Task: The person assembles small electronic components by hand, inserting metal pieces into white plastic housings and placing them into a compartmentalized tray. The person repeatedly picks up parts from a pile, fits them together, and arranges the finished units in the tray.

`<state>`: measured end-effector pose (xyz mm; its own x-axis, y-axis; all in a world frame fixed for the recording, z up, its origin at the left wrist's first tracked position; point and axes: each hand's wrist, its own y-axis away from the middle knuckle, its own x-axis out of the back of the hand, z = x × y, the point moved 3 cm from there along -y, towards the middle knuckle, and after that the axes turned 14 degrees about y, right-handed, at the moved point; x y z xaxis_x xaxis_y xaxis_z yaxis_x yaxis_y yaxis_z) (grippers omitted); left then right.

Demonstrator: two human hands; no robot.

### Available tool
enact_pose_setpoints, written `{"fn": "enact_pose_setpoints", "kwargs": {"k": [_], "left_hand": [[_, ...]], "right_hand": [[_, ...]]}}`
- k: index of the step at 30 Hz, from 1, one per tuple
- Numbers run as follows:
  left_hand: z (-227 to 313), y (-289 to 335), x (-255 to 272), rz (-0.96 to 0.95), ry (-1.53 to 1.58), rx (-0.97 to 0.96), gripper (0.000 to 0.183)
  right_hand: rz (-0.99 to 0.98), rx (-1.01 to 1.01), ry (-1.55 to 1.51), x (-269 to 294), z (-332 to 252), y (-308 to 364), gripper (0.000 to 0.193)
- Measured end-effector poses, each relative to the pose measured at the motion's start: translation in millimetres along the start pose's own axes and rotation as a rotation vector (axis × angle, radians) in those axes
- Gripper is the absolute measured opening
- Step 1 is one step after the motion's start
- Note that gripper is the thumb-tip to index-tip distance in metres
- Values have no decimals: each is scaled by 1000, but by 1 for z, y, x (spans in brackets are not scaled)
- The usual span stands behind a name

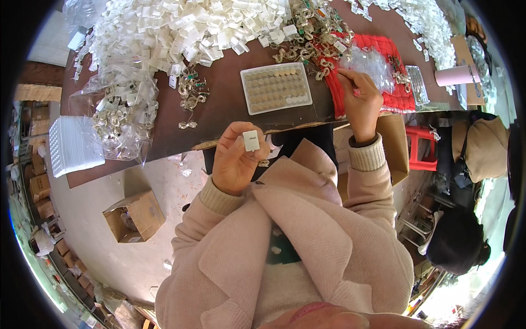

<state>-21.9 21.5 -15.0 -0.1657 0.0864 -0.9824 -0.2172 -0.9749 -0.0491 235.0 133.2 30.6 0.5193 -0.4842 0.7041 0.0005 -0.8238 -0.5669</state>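
Between the thumb and fingers of my left hand [234,159] is a small white plastic case [251,140] with a dark slot in its face, held in front of the table edge. A small coiled piece [263,163] shows just under that hand. My right hand [361,98] is over the left part of a red cloth [395,97], its thumb and fingertips drawn together; whatever is in the pinch is too small to make out. Between the hands, farther back, lies a white tray [247,92] with rows of round tan discs and a few white ones at its near right corner.
White plastic cases [181,27] are heaped at the back, beside a pile of coiled cords [312,38]. Clear bags [372,66] lie on the red cloth. Stacked white trays [71,145] stand at the left edge. Cardboard boxes [143,214] and a red stool [421,148] are below the table.
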Motion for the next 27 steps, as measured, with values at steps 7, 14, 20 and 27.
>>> {"fn": "enact_pose_setpoints", "kwargs": {"k": [7, 14, 20, 27], "left_hand": [[-1, -1, -2, 104, 30, -2, 27], [7, 3, 0, 187, 36, -18, 24], [7, 1, 4, 192, 23, -16, 24], [8, -2, -3, 235, -18, 8, 26]], "right_hand": [[-190, 157, 69, -47, -28, -38, 20], [-347, 86, 115, -74, -23, -45, 17], [-276, -140, -222, -62, -7, -51, 14], [-166, -320, -854, -22, -11, -65, 17]]}}
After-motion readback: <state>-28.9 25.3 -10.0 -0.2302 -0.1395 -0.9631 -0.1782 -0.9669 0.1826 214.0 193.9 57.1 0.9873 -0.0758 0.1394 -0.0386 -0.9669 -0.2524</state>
